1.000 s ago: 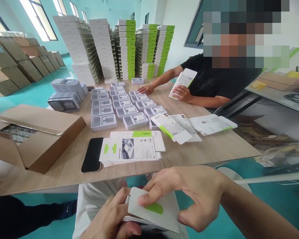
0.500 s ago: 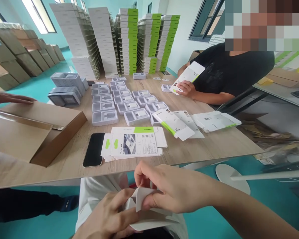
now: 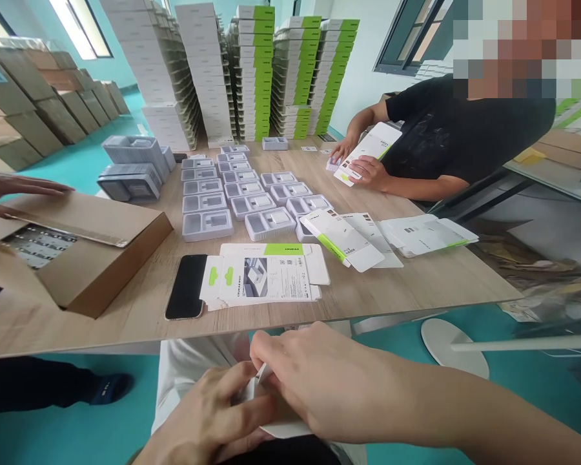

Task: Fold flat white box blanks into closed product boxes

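Note:
Over my lap, my left hand [image 3: 217, 410] grips a small white cardboard box [image 3: 285, 423] from the left side. My right hand [image 3: 305, 371] bends over its end, fingers closed on a white flap [image 3: 263, 372]. Most of the box is hidden under both hands. Flat printed box blanks [image 3: 271, 278] with a green band lie at the table's near edge, beyond my hands. Beside them lies a black phone [image 3: 186, 287].
Rows of plastic trays [image 3: 207, 226] cover the middle of the wooden table [image 3: 416, 290]. More flattened boxes [image 3: 426, 234] lie right. A brown carton [image 3: 121, 258] stands left under another person's hand [image 3: 24, 187]. A person opposite [image 3: 430, 142] holds a white box; tall box stacks [image 3: 254, 77] rise behind.
My right hand has pressed down and left over the flap, hiding more of the box. The carton's flap at left has opened, showing its contents. The person opposite now reaches to a tray.

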`<state>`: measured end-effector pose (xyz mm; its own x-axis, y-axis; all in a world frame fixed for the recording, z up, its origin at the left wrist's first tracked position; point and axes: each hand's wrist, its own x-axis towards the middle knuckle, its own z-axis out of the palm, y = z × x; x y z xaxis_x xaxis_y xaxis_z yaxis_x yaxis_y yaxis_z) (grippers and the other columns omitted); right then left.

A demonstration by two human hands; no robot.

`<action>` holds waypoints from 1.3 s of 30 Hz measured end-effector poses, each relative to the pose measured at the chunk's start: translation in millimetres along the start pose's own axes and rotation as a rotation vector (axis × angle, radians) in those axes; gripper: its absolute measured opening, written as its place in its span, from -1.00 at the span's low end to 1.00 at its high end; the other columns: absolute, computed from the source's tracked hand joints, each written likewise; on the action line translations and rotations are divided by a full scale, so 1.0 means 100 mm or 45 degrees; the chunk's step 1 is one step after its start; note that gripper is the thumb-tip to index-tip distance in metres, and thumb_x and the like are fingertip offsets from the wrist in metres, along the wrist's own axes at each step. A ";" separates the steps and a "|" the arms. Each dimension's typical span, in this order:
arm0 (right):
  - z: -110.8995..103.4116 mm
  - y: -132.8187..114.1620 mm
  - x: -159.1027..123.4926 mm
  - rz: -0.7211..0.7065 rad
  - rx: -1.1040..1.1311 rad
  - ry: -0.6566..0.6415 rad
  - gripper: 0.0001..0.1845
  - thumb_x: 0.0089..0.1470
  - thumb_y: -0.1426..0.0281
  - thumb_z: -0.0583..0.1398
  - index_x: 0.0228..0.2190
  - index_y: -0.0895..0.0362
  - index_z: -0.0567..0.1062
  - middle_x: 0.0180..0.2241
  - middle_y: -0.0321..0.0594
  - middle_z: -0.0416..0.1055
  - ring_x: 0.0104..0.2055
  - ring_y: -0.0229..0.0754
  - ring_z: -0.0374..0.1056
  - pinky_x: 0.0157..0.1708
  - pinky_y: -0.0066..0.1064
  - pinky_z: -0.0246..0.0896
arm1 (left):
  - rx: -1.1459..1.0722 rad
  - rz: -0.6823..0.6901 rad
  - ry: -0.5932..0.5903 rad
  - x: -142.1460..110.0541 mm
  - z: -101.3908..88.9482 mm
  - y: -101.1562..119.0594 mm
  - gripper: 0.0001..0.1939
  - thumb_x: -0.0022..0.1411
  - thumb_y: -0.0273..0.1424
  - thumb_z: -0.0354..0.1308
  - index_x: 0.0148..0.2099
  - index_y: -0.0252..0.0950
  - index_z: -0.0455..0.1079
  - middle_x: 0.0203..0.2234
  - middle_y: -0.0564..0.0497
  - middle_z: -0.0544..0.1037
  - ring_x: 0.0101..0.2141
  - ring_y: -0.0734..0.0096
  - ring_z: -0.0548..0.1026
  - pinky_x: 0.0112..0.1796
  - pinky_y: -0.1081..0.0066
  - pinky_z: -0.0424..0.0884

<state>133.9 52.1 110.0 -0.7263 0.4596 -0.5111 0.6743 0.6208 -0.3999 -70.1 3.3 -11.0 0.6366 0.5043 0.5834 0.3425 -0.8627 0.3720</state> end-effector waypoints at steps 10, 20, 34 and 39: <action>0.05 -0.05 -0.04 0.017 -0.117 0.042 -0.80 0.22 0.56 0.19 -0.12 0.14 0.41 -0.29 -0.15 0.69 -0.44 -0.02 0.58 -0.61 -0.30 -0.16 | -0.059 -0.045 0.148 -0.43 0.27 -0.10 -0.70 0.65 -0.23 -0.16 0.09 -0.16 0.38 0.00 -0.10 0.58 -0.12 0.36 0.63 -0.18 0.49 0.54; 0.02 -0.04 -0.02 -0.014 -0.249 0.019 -0.74 0.32 0.41 0.23 0.02 0.23 0.45 -0.39 -0.13 0.66 -0.46 0.02 0.58 -0.59 -0.30 -0.14 | -0.049 0.006 -0.109 0.12 -0.08 -0.01 -0.67 0.65 -0.20 -0.19 0.05 -0.19 0.36 -0.30 0.01 0.62 -0.42 0.40 0.61 -0.46 0.46 0.45; 0.04 0.04 0.00 0.029 -0.138 -0.066 -0.78 0.27 0.49 0.26 -0.04 0.15 0.50 -0.34 -0.19 0.68 -0.41 -0.02 0.58 -0.59 -0.36 -0.12 | 0.202 0.068 -0.346 0.08 -0.19 0.09 -0.69 0.67 -0.30 -0.28 -0.09 -0.16 0.24 -0.42 0.15 0.58 -0.65 0.49 0.46 -0.63 0.46 0.31; 0.04 0.06 0.05 -0.066 -0.192 -0.079 -0.81 0.34 0.44 0.22 -0.04 0.17 0.54 -0.33 -0.19 0.69 -0.39 -0.04 0.58 -0.56 -0.33 -0.08 | 0.090 0.002 -0.319 0.07 -0.18 0.09 -0.73 0.67 -0.27 -0.22 -0.12 -0.15 0.22 -0.40 0.15 0.58 -0.59 0.52 0.52 -0.59 0.50 0.34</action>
<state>135.2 55.8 102.1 -0.7467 0.3875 -0.5406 0.6051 0.7332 -0.3102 -74.8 -0.2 9.3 0.7854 0.4855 0.3840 0.3831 -0.8685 0.3145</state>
